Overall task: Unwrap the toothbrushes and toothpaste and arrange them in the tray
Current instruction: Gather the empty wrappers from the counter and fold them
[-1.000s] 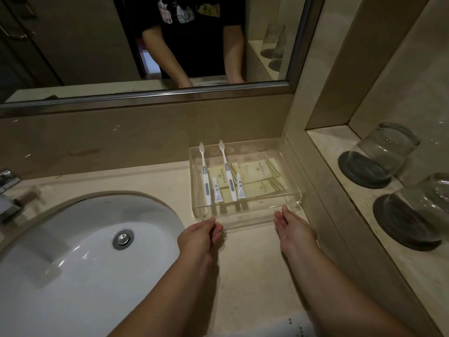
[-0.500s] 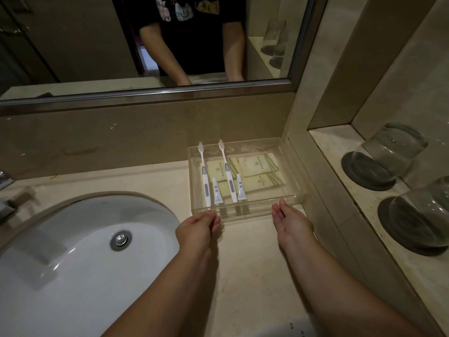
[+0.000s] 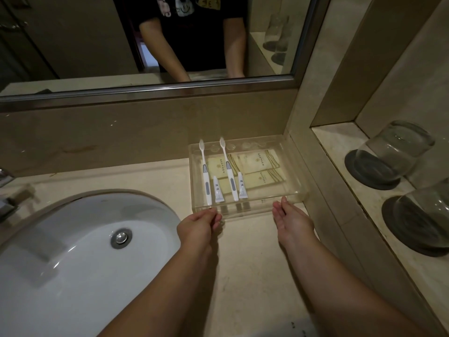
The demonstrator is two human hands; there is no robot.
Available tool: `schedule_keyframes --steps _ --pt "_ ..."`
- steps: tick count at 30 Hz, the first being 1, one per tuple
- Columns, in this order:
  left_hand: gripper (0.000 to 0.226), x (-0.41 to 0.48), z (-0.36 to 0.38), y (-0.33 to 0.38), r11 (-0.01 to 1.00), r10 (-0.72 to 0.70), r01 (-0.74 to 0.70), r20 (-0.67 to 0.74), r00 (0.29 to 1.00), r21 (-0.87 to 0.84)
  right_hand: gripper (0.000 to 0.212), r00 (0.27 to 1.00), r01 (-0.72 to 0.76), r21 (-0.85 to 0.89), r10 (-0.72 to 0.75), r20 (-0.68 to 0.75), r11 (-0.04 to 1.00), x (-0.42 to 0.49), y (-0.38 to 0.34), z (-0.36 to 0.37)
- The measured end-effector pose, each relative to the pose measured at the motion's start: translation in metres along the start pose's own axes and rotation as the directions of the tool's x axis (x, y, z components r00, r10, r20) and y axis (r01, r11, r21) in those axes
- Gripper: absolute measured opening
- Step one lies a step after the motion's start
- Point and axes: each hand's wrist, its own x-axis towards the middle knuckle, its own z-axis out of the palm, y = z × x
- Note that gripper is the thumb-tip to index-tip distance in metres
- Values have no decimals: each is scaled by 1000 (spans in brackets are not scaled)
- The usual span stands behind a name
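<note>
My left hand (image 3: 199, 224) is loosely clenched with the fingers curled under. It grips nothing I can see, and its knuckles are up against the near left corner of the tray (image 3: 255, 207). My right hand (image 3: 291, 217) is released, fingers straight, tips touching the tray's near wall further right.

Inside the tray, both brushes (image 3: 205, 171) lie bare and parallel on the left, heads propped on the far rim. A tube (image 3: 218, 189) lies just right of each handle. Flat packets (image 3: 257, 164) fill the right half, partly under the second brush. The tray sits on the table (image 3: 255, 263), tucked into the corner where the back wall meets the shelf wall. The sink (image 3: 73, 251) is to its left and the glasses (image 3: 388, 154) are upturned on the shelf.

I judge the unwrapping and arranging done, and this is the last squaring of the tray. Any nudge should come evenly from both hands (the propped brushes look ready to roll) so that the tray ends up straight against the wall. Then I lift away without catching the rim.
</note>
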Motion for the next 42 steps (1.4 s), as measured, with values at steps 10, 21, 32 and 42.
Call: schedule_keyframes --steps 10,21,32,42 --pt "18 -30 -9 8 937 112 -96 -30 993 337 10 1000 22 -190 -21 7 982 -5 -3 -12" --pt "47 -101 -24 -17 54 -288 -662 646 707 748 9 998 -11 -321 30 55 947 -87 -12 -44" --pt "46 -111 -66 -62 -179 -145 -721 706 693 670 11 1000 -29 -387 23 -19 922 -140 16 -126" --pt "16 -117 -77 -80 -230 -36 -718 732 680 656 8 976 -123 -391 40 -214 912 -154 61 -178"
